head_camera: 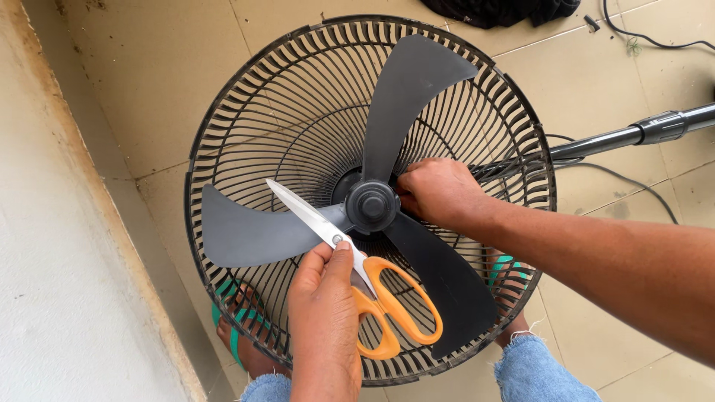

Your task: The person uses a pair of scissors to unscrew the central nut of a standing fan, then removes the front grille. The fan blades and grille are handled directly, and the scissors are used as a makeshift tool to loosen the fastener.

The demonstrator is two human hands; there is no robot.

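A black fan guard (223, 112) lies face up below me with a dark three-bladed fan blade (410, 82) inside it. At the blade's middle sits a round black hub cap (370, 206). My right hand (439, 191) rests against the hub's right side, fingers curled on it. My left hand (324, 313) holds orange-handled scissors (387, 305) by the pivot, their shut silver blades pointing up-left, just left of the hub over one fan blade.
The fan's black pole (633, 135) runs off to the right over the tiled floor (149, 67). A black cable (648, 39) and dark cloth (499, 9) lie at the top. A pale wall ledge (52, 260) runs down the left. My feet in green sandals (238, 327) show under the guard.
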